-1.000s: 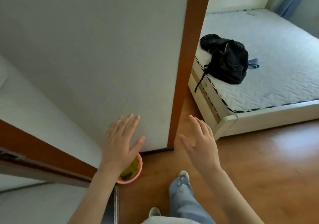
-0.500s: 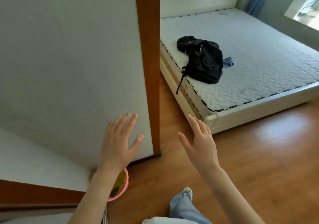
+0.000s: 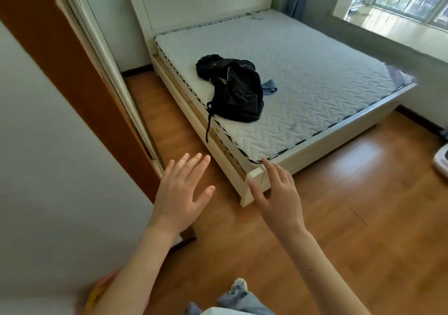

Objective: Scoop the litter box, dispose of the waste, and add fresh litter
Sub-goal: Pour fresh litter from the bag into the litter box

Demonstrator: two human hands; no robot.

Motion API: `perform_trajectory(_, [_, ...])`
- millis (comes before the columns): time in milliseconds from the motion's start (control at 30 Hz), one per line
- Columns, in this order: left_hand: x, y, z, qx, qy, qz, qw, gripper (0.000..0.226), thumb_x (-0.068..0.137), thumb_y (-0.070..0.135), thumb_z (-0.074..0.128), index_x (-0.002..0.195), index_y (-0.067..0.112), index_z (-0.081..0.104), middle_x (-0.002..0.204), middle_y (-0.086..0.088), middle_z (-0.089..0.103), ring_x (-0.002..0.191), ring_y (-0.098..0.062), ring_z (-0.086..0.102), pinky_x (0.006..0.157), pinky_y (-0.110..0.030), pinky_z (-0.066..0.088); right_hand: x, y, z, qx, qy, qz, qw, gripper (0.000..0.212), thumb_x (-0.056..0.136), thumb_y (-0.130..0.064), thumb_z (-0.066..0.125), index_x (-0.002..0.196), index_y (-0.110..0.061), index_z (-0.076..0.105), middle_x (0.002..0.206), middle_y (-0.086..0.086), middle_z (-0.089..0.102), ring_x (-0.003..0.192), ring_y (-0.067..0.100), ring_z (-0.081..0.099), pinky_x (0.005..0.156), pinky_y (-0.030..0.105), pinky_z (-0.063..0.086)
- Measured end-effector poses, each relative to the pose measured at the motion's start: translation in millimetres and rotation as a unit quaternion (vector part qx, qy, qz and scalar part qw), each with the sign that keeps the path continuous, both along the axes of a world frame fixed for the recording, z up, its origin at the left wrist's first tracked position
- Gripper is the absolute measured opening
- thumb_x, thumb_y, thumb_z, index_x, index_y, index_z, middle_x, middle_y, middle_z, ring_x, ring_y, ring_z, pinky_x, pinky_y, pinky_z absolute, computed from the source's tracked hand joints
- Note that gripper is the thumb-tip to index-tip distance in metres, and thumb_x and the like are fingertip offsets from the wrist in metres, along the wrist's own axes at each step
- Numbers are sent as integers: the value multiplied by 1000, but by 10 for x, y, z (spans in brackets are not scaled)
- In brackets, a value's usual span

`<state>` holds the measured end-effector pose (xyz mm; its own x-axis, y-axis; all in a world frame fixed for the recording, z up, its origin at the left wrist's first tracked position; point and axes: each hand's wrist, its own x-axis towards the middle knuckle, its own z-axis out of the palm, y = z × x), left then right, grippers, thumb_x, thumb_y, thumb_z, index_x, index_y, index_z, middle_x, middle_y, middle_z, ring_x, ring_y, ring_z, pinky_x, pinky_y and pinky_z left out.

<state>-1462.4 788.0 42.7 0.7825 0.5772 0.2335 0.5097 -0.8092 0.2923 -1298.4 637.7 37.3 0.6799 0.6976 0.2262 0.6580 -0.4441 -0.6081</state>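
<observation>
Wood floor, bare bed [image 3: 327, 91], no litter box in sight

left hand [image 3: 180, 194] and right hand [image 3: 278, 193] both spread, empty, probably just walking in to find it

Pink bin [image 3: 106, 281]: blurred, mostly behind my left forearm, contents unreadable. White object [image 3: 441, 163] at right edge: cut off, unidentifiable. My shoe [image 3: 238, 286]: only the toe visible.

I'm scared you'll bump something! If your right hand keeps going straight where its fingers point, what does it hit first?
Probably the white bed frame corner: the right hand points up at it, though depth is unclear.
</observation>
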Motion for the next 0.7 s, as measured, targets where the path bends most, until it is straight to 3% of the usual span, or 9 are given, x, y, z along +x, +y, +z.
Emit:
perform_trajectory(400, [644,436,-322,-24,63,24,997,59,94,56,33,148,31,30,153,5,35,145,-19,24,118,-43,13,683,548,-282,-64,47,63,995,57,93,-49,50,145,-27,38,141,-4,47,132,12,38,104,30,41])
perform_trajectory(600, [959,1026,-433,-20,56,59,997,60,92,50,36,149,32,27,153,5,34,145,-18,23,118,-45,12,1111,1313,-326,-78,32,102,991,57,94,-51,47,146,-30,35,142,-7,45,130,12,41,102,31,42])
perform_trajectory(700, [1166,1421,-422,-11,37,85,996,60,92,50,35,149,33,27,153,5,35,145,-18,23,117,-45,9,1344,1833,-263,-71,16,127,989,55,96,-49,47,146,-31,34,142,-9,45,129,10,40,98,24,36])
